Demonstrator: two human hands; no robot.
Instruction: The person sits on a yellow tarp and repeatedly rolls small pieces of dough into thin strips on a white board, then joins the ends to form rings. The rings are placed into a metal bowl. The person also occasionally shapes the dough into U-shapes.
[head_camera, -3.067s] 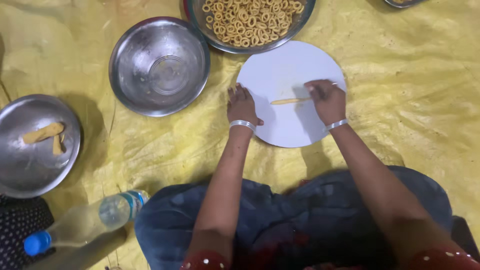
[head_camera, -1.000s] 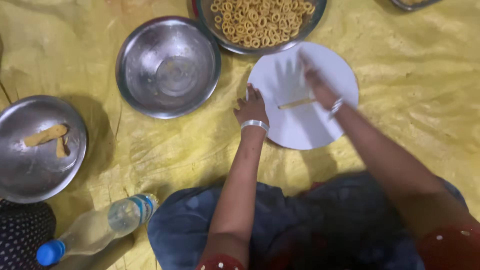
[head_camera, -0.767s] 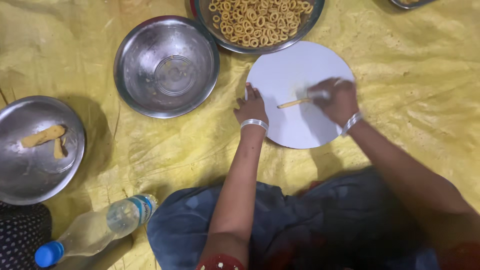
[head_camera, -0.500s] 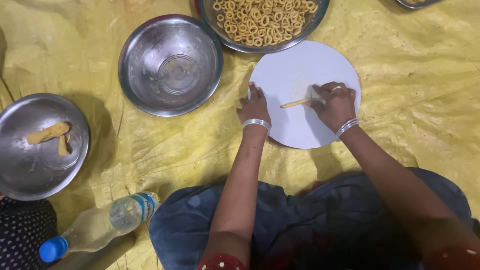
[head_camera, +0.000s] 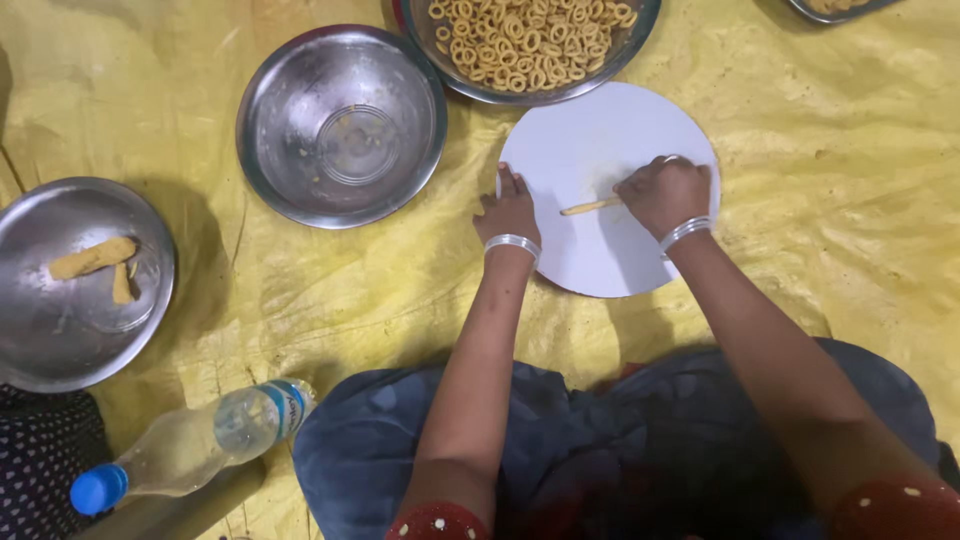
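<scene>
A round white board (head_camera: 600, 130) lies on the yellow sheet in front of me. My right hand (head_camera: 668, 192) is curled over one end of a thin strip of yellow dough (head_camera: 590, 207) on the board. At the board's left edge my left hand (head_camera: 510, 208) rests flat, fingers apart, holding nothing. Both wrists carry silver bangles.
A steel tray of several dough rings (head_camera: 530, 45) sits beyond the board. An empty steel bowl (head_camera: 340, 125) stands to its left. At far left a steel plate (head_camera: 70, 290) holds two dough pieces. A plastic bottle with a blue cap (head_camera: 190, 445) lies by my knee.
My right hand swept up over the board, then came back down onto the dough strip. The left hand stayed at the board's edge. The view shifted slightly.
</scene>
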